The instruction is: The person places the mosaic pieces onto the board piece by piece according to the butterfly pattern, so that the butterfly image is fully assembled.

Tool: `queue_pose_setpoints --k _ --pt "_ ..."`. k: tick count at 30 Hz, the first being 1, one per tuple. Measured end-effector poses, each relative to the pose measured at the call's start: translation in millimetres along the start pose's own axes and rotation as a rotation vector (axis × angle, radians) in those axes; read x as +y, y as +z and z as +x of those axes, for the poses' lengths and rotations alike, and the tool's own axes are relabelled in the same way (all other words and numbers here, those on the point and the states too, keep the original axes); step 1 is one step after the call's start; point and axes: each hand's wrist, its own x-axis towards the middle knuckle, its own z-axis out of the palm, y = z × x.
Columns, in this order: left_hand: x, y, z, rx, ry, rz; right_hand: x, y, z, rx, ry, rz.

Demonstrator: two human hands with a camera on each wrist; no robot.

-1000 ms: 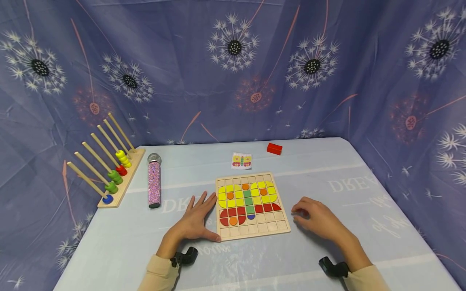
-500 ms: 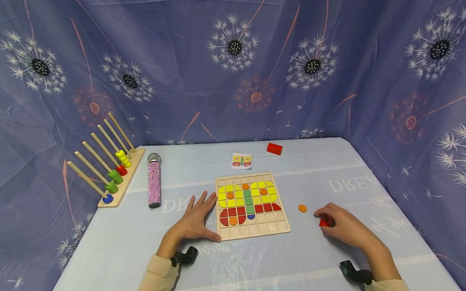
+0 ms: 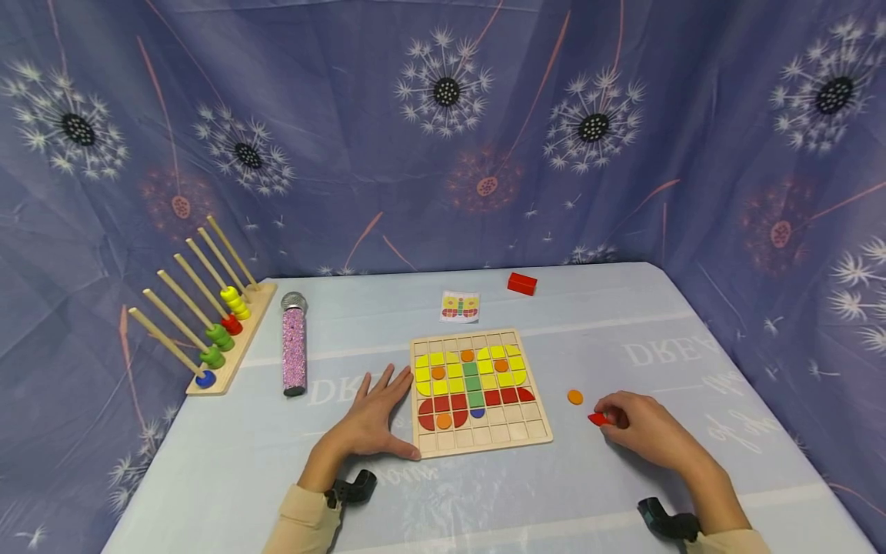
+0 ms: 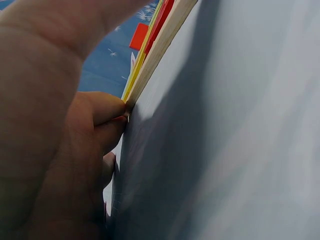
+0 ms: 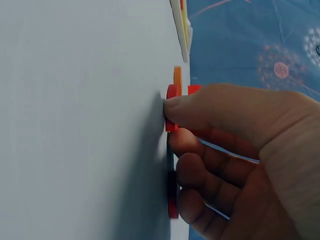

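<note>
A wooden grid board lies on the table, bearing yellow, red, green, orange and blue flat pieces in a butterfly shape. My left hand rests spread at the board's left side, its thumb at the near left corner and fingertips along the edge. Right of the board, my right hand pinches a red tile between thumb and finger. The right wrist view shows this red tile on edge, with another dark red piece under the curled fingers. An orange disc lies between board and right hand.
A small butterfly picture card and a red block lie behind the board. To the left are a glittery pink microphone and a wooden peg rack with coloured beads. A patterned blue curtain surrounds the table.
My right hand has moved right, away from the board's edge, and now holds a red tile, after shifting slightly back left. The orange disc has come into sight. My left hand has stayed put.
</note>
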Motion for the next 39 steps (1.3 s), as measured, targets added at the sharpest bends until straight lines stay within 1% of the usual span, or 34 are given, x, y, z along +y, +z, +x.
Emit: queue_pose_setpoints --k 4,10,14,21,24,27,30,39 --pt "-0.6 0.3 -0.4 0.000 0.003 0.002 -7.2 4.5 5.4 0.020 0.004 -0.033" --pt "-2.6 0.9 -0.2 0.001 0.006 0.008 -25.1 11.9 17.7 0.038 -0.044 -0.033" --pt "-2.8 0.8 0.2 0.000 0.008 0.011 -39.3 19.4 27.9 0.035 -0.074 -0.036" --pt "-1.7 0.3 0.2 0.005 0.013 0.004 -61.7 32.2 41.7 0.024 -0.129 -0.007" --pt "-1.2 0.1 -0.2 -0.001 0.008 0.000 -68.8 36.3 46.5 0.016 -0.134 0.017" --pt "-1.2 0.4 -0.3 -0.005 0.005 0.001 -74.6 40.3 51.3 -0.008 -0.143 0.056" --pt "-1.6 0.8 -0.1 -0.005 0.005 0.003 -79.0 44.7 56.3 -0.036 -0.151 0.067" --pt "-2.0 0.8 0.2 -0.003 0.007 0.003 -96.7 55.2 64.9 -0.050 -0.205 -0.018"
